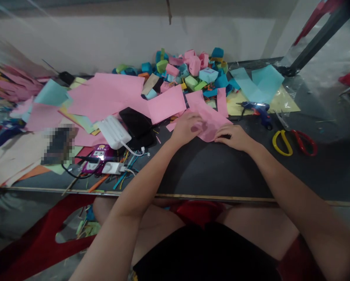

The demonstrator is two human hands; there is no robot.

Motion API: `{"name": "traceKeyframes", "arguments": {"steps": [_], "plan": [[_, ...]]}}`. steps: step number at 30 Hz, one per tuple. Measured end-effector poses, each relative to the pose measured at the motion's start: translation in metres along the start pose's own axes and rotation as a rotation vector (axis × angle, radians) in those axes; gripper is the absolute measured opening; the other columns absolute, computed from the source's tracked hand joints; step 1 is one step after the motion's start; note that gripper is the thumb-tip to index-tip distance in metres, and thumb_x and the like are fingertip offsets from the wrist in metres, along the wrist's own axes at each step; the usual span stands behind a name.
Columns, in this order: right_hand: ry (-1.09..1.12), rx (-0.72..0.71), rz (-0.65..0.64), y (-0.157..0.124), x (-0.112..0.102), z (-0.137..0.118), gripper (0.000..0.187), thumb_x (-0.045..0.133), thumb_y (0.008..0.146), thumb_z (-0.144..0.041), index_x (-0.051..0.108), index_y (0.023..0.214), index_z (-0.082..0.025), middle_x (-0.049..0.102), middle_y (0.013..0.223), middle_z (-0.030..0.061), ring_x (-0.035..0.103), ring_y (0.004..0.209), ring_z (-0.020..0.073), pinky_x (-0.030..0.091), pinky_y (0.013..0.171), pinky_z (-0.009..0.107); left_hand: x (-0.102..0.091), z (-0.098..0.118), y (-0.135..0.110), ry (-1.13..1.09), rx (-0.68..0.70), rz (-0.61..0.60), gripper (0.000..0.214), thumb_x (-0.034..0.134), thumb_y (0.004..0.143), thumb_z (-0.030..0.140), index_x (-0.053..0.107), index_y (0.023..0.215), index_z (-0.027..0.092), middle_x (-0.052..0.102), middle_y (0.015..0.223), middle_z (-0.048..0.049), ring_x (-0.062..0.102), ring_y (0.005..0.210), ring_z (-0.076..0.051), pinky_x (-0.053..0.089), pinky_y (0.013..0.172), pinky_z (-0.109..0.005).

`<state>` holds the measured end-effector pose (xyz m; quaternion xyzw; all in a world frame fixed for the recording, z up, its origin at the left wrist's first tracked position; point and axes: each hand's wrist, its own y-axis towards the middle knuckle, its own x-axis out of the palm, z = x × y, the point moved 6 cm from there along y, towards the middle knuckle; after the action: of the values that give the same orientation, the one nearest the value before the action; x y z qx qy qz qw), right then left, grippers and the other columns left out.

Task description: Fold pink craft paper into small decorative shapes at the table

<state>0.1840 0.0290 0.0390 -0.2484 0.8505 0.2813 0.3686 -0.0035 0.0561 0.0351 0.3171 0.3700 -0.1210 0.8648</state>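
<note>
A sheet of pink paper (210, 121) lies on the dark table in front of me, its near edge bent between my hands. My left hand (187, 128) has its fingers curled over the left part of the sheet, gripping it. At the lower right edge, my right hand (233, 137) pinches the same paper between thumb and fingers. A narrow pink strip (222, 102) stands just beyond the sheet. To the left of it, a folded pink piece (167, 105) rests near my left hand.
Small coloured paper boxes (194, 65) are heaped against the wall. On the right lie a blue glue gun (255, 107) and scissors with yellow (282, 143) and red handles. A white power strip (114, 132), a purple device (98, 158) and paper sheets (104, 93) crowd the left.
</note>
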Motion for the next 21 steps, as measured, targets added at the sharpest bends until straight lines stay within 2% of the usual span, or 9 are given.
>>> {"name": "traceKeyframes", "arguments": {"steps": [1,3,7,12,17,21], "plan": [[0.016,0.041,0.002,0.0,-0.001,0.002,0.018,0.066,0.091,-0.036,0.08,0.084,-0.027,0.081,0.091,0.003,0.073,0.087,0.0211,0.053,0.085,0.037,0.005,0.004,0.0,-0.003,0.074,-0.103,0.014,0.066,0.089,0.022,0.074,0.101,0.022,0.075,0.117,-0.007,0.067,0.116,-0.021,0.052,0.106,-0.042],[0.045,0.12,-0.031,0.0,-0.001,0.003,0.017,0.067,0.089,-0.036,0.08,0.085,-0.026,0.081,0.091,0.0031,0.073,0.085,0.0208,0.053,0.083,0.035,0.011,0.011,-0.002,-0.009,0.164,-0.24,0.015,0.061,0.093,0.021,0.076,0.095,0.022,0.078,0.111,-0.0054,0.07,0.108,-0.019,0.053,0.102,-0.039],[0.067,0.279,-0.1,-0.003,-0.002,0.008,0.017,0.068,0.086,-0.035,0.081,0.087,-0.025,0.081,0.088,0.0025,0.072,0.08,0.0199,0.052,0.076,0.032,0.016,0.017,-0.004,0.014,0.188,-0.321,0.013,0.066,0.092,0.024,0.078,0.095,0.023,0.08,0.109,-0.004,0.072,0.104,-0.019,0.053,0.097,-0.037],[0.008,0.462,0.045,-0.005,-0.01,0.017,0.015,0.074,0.079,-0.032,0.082,0.086,-0.022,0.08,0.084,0.0046,0.07,0.071,0.0196,0.052,0.069,0.032,0.016,0.023,-0.004,0.001,0.181,-0.342,0.015,0.065,0.092,0.026,0.079,0.09,0.024,0.08,0.108,-0.0032,0.073,0.102,-0.02,0.052,0.095,-0.037],[0.001,0.503,0.108,-0.006,-0.007,0.015,0.016,0.075,0.079,-0.035,0.082,0.084,-0.021,0.08,0.082,0.0063,0.07,0.069,0.0198,0.054,0.069,0.034,0.016,0.022,-0.003,-0.042,0.167,-0.306,0.016,0.063,0.092,0.026,0.079,0.089,0.025,0.08,0.106,-0.0024,0.073,0.101,-0.02,0.052,0.095,-0.038],[-0.01,0.549,0.163,-0.007,-0.007,0.012,0.025,0.077,0.077,-0.036,0.079,0.095,-0.018,0.079,0.081,0.0081,0.071,0.073,0.0221,0.054,0.072,0.036,0.017,0.018,-0.003,-0.041,0.137,-0.272,0.016,0.062,0.092,0.028,0.078,0.09,0.025,0.08,0.104,-0.002,0.072,0.098,-0.019,0.052,0.093,-0.038]]}}
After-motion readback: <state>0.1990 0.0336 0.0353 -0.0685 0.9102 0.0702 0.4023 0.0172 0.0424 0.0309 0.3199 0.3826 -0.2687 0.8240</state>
